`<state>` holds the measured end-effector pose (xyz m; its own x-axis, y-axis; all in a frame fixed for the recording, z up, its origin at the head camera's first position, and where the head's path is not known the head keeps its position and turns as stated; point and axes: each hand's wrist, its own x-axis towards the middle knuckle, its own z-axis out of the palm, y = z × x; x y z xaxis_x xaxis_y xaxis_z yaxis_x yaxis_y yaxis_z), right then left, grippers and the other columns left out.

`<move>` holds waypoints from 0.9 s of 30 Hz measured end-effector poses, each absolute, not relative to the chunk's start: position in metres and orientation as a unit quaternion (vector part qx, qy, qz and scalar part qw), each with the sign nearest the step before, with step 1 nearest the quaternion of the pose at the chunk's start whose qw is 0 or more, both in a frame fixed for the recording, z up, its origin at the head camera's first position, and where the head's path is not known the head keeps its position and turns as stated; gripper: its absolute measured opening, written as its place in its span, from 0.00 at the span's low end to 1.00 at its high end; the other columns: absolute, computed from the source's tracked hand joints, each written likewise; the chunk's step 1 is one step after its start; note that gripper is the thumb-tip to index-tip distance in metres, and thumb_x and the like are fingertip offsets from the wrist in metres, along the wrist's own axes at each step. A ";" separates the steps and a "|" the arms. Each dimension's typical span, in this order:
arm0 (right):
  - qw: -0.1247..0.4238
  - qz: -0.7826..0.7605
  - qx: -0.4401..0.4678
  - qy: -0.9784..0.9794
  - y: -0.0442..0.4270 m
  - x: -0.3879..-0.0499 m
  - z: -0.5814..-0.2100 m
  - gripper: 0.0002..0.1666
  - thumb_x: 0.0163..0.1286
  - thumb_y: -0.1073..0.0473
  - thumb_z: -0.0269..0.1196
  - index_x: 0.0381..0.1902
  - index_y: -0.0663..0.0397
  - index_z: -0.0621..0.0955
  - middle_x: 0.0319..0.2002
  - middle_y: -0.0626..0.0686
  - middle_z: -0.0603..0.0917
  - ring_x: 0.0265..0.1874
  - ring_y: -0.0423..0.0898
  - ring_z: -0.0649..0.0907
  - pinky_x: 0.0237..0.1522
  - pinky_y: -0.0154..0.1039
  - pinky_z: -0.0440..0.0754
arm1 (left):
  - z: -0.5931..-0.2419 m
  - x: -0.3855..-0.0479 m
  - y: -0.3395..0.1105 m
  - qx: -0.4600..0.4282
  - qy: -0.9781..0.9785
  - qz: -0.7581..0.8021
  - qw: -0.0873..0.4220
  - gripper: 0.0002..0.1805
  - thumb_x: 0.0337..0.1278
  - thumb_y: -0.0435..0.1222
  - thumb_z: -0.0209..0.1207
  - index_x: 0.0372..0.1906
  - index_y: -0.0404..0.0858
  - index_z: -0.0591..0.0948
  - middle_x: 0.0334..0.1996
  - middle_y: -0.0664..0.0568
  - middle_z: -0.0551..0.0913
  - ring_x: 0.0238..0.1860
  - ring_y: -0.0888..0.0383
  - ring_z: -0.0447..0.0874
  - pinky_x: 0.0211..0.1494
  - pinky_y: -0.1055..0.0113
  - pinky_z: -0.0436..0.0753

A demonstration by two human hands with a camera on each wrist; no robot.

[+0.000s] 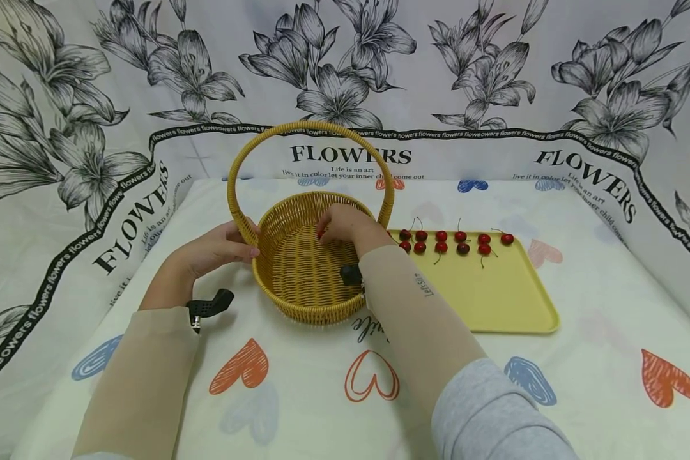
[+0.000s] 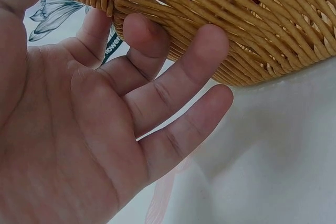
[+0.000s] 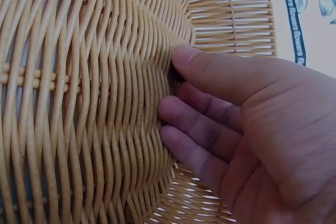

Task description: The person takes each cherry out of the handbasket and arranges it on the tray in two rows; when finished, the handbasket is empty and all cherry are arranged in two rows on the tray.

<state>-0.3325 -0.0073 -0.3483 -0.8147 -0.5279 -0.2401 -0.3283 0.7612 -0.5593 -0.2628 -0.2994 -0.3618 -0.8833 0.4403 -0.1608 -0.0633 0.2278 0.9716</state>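
A yellow wicker basket point(image 1: 316, 314) with a tall arched handle point(image 1: 307, 126) stands upright on the table. My left hand point(image 1: 221, 248) holds it at the left side, thumb and forefinger about the foot of the handle; in the left wrist view the other fingers point(image 2: 197, 59) lie by the woven wall. Inside the basket, my right hand point(image 1: 349, 225) pinches a red cherry point(image 1: 321, 234) low down near the far side. Only a dark sliver of that cherry point(image 3: 176, 74) shows beneath the thumb in the right wrist view.
Right of the basket lies a yellow tray point(image 1: 494, 300), partly hidden by my right forearm. Several red cherries point(image 1: 462, 248), some with stems, sit in two rows along its far edge. A flower-printed cloth point(image 1: 345, 57) rises behind the table.
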 end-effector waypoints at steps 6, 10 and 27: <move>0.196 -0.255 -0.227 0.919 -0.004 -0.331 -0.344 0.13 0.72 0.57 0.68 0.51 0.55 0.86 0.48 0.53 0.84 0.41 0.49 0.85 0.43 0.42 0.81 | -0.361 -0.264 -0.298 0.128 0.755 0.609 0.205 0.21 0.61 0.25 0.63 0.55 0.36 0.70 0.42 0.51 0.85 0.45 0.54 0.84 0.51 0.59 0.83; 0.184 -0.261 -0.242 0.916 -0.003 -0.330 -0.341 0.11 0.72 0.56 0.68 0.49 0.53 0.86 0.47 0.51 0.84 0.41 0.48 0.82 0.44 0.42 0.79 | -0.361 -0.264 -0.299 0.128 0.760 0.604 0.205 0.21 0.61 0.26 0.64 0.56 0.35 0.69 0.42 0.51 0.85 0.46 0.54 0.84 0.52 0.58 0.83; 0.154 -0.350 -0.336 0.861 0.002 -0.293 -0.293 0.11 0.71 0.55 0.69 0.48 0.50 0.83 0.44 0.48 0.85 0.44 0.45 0.81 0.48 0.39 0.80 | -0.362 -0.264 -0.299 0.114 0.770 0.594 0.203 0.24 0.61 0.27 0.64 0.59 0.35 0.67 0.47 0.50 0.83 0.49 0.55 0.82 0.52 0.61 0.83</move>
